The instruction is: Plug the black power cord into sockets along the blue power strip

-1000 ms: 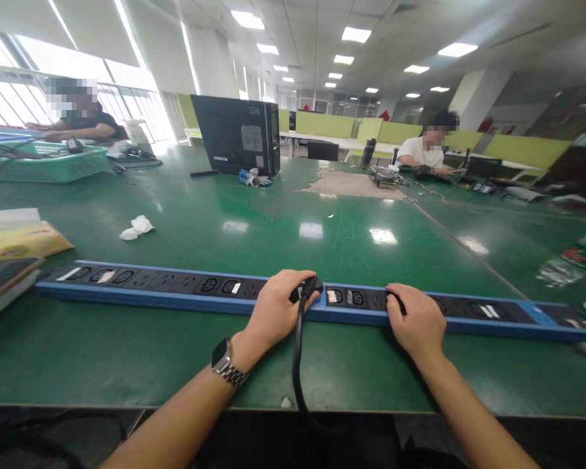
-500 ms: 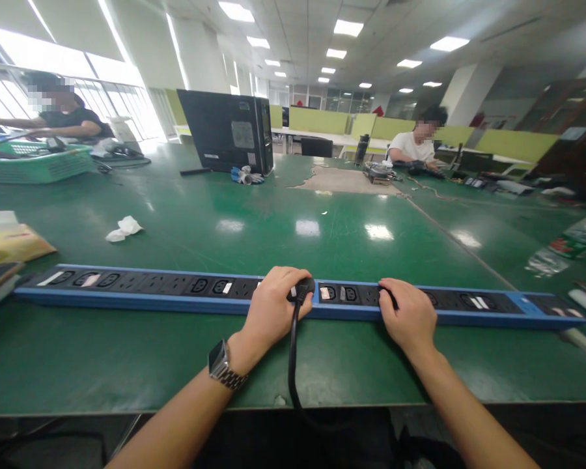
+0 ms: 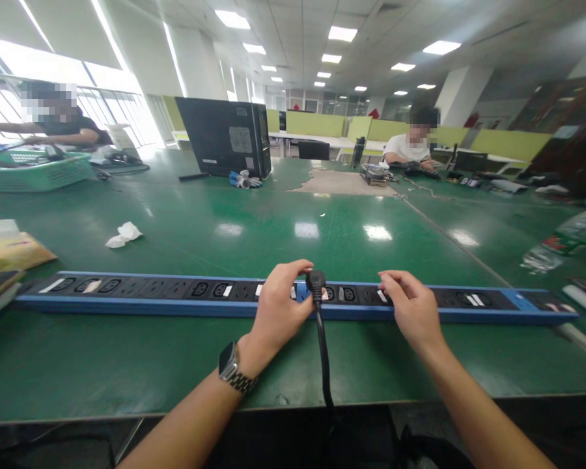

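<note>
A long blue power strip (image 3: 176,306) with black sockets lies across the green table near its front edge. Above its middle is a black plug (image 3: 315,281), whose thick cable (image 3: 323,352) hangs over the table edge. My left hand (image 3: 284,303), with a watch (image 3: 237,368) on the wrist, holds the plug between thumb and fingertips at its left side. Over the right half of the strip, my right hand (image 3: 413,306) has thumb and index finger close together beside a white label; whether anything small is between them is hidden.
A black computer case (image 3: 224,138) stands at the back, with gloves (image 3: 245,180) before it. Crumpled tissue (image 3: 124,235) and a yellow packet (image 3: 27,251) lie left, a green basket (image 3: 53,172) behind. A plastic bottle (image 3: 564,238) lies right. Two people sit across the table.
The plug has moved right and up, off the strip's surface, with my left hand. My right hand has lifted slightly and shifted right, uncovering a white label.
</note>
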Demonstrator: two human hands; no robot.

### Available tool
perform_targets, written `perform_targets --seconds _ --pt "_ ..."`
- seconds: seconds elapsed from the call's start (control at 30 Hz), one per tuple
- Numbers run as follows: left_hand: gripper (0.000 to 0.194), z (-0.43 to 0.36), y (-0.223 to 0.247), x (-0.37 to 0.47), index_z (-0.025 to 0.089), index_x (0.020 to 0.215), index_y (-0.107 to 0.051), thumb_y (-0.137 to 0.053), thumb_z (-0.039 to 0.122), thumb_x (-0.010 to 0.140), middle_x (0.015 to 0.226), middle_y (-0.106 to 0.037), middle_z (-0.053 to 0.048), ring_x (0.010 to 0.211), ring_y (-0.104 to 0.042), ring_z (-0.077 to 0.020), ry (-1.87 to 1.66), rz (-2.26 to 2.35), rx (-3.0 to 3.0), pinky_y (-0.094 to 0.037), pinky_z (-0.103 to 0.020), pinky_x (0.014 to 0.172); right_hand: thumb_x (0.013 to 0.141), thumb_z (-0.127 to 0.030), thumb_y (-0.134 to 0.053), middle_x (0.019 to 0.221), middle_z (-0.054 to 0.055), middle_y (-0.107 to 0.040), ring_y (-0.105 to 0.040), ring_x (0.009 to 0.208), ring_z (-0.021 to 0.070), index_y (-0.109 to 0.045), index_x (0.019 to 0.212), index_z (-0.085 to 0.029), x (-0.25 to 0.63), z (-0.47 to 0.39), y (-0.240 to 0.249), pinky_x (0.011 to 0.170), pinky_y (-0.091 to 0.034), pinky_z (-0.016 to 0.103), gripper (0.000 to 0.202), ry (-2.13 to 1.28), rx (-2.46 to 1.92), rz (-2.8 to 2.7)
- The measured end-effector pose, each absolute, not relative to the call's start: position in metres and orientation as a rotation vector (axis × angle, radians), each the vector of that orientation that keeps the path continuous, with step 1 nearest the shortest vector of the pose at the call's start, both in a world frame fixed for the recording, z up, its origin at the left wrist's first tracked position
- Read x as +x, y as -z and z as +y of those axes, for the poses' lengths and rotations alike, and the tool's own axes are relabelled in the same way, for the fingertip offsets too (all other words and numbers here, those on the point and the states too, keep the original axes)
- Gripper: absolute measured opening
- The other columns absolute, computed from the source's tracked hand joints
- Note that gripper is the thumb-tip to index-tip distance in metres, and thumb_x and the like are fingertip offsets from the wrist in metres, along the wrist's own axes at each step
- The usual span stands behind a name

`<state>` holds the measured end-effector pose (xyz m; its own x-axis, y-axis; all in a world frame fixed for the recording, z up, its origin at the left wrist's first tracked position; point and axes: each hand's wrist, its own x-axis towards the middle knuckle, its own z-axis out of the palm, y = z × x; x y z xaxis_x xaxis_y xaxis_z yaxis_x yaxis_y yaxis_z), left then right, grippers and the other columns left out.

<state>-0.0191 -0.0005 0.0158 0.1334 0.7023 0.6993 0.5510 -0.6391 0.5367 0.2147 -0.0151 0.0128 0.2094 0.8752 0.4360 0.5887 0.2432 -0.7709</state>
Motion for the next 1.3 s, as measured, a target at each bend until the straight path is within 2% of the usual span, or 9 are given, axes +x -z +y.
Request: perform_targets --seconds 0.13,0.27,0.37,0.47,0.7,0.8,0.93,1.03,1.3 --pt "0.044 0.0 -0.03 0.017 0.02 0.117 -0.057 -0.069 0.013 0.075 0.099 -0.069 -0.005 0.094 -0.063 -0.0233 -1.414 1.172 2.367 -0.05 -0.037 0.084 0.084 -0.04 -0.058 0.063 -0.002 -0.064 -0.058 0.055 0.0146 -0.066 0.119 -0.02 0.188 -0.029 -0.063 0.054 -0.04 0.025 0.041 -0.549 -1.528 -1.852" --pt "0.054 0.006 -0.034 0.024 0.022 0.127 -0.052 -0.072 0.02 0.078 0.116 -0.068 -0.007 0.107 -0.061 -0.025 -1.327 1.118 2.447 -0.049 -0.04 0.092 0.082 -0.038 -0.055 0.065 0.001 -0.066 -0.057 0.057 0.0159 -0.073 0.106 -0.019 0.202 -0.017 -0.078 0.055 -0.037 0.026 0.035 -0.336 -1.754 -1.954" --pt "0.047 0.01 -0.028 0.008 0.019 0.122 -0.056 -0.074 0.024 0.079 0.121 -0.066 -0.009 0.114 -0.058 -0.0275 -1.256 1.29 2.462 -0.046 -0.043 0.097 0.081 -0.04 -0.053 0.072 0.004 -0.071 -0.061 0.062 0.0177 -0.076 0.099 -0.016 0.226 -0.004 -0.069 0.06 -0.041 0.028 0.038 -0.382 -1.826 -1.997" --pt "0.037 0.011 -0.019 -0.007 0.019 0.115 -0.059 -0.071 0.024 0.081 0.119 -0.067 -0.008 0.114 -0.058 -0.0273 -1.14 1.447 2.462 -0.045 -0.044 0.098 0.082 -0.041 -0.051 0.063 0.003 -0.068 -0.06 0.057 0.018 -0.075 0.104 -0.016 0.236 0.002 -0.057 0.057 -0.04 0.028 0.041 -0.41 -1.865 -2.014" --pt "0.025 0.01 -0.002 -0.008 0.021 0.112 -0.063 -0.058 0.034 0.091 0.114 -0.069 -0.008 0.11 -0.059 -0.0269 -0.895 1.556 2.562 -0.044 -0.044 0.095 0.082 -0.032 -0.054 0.065 0.003 -0.069 -0.06 0.057 0.0181 -0.075 0.092 -0.021 0.213 0.003 -0.034 0.056 -0.039 0.028 0.026 -0.051 -1.832 -2.077" --pt "0.026 0.01 0.0 -0.008 0.021 0.112 -0.064 -0.055 0.037 0.093 0.111 -0.07 -0.008 0.108 -0.06 -0.0261 -0.864 1.577 2.605 -0.042 -0.043 0.095 0.082 -0.035 -0.055 0.063 0.003 -0.068 -0.059 0.055 0.0176 -0.075 0.093 -0.02 0.217 -0.002 -0.043 0.054 -0.039 0.029 0.028 -0.091 -1.839 -2.01" --pt "0.027 0.009 0.0 -0.007 0.021 0.113 -0.064 -0.05 0.036 0.096 0.109 -0.071 -0.008 0.106 -0.062 -0.0253 -0.831 1.593 2.631 -0.041 -0.043 0.095 0.081 -0.051 -0.056 0.067 0.003 -0.072 -0.061 0.054 0.0177 -0.074 0.105 -0.021 0.268 -0.009 -0.069 0.052 -0.042 0.029 0.042 -0.119 -1.808 -1.742" --pt "0.027 0.008 0.001 -0.005 0.02 0.112 -0.064 -0.048 0.035 0.096 0.107 -0.071 -0.008 0.105 -0.062 -0.0257 -0.836 1.618 2.635 -0.04 -0.044 0.095 0.073 -0.056 -0.06 0.057 0.003 -0.067 -0.059 0.049 0.02 -0.077 0.099 -0.021 0.327 -0.007 -0.073 0.047 -0.04 0.031 0.046 -0.078 -1.927 -1.815" --pt "0.028 0.008 0.003 -0.004 0.02 0.114 -0.063 -0.046 0.036 0.097 0.108 -0.07 -0.009 0.105 -0.061 -0.0256 -0.845 1.612 2.65 -0.039 -0.044 0.095 0.074 -0.057 -0.059 0.052 0.003 -0.066 -0.06 0.044 0.0231 -0.081 0.093 -0.022 0.413 0.005 -0.029 0.043 -0.043 0.034 0.045 0.068 -1.947 -2.052"
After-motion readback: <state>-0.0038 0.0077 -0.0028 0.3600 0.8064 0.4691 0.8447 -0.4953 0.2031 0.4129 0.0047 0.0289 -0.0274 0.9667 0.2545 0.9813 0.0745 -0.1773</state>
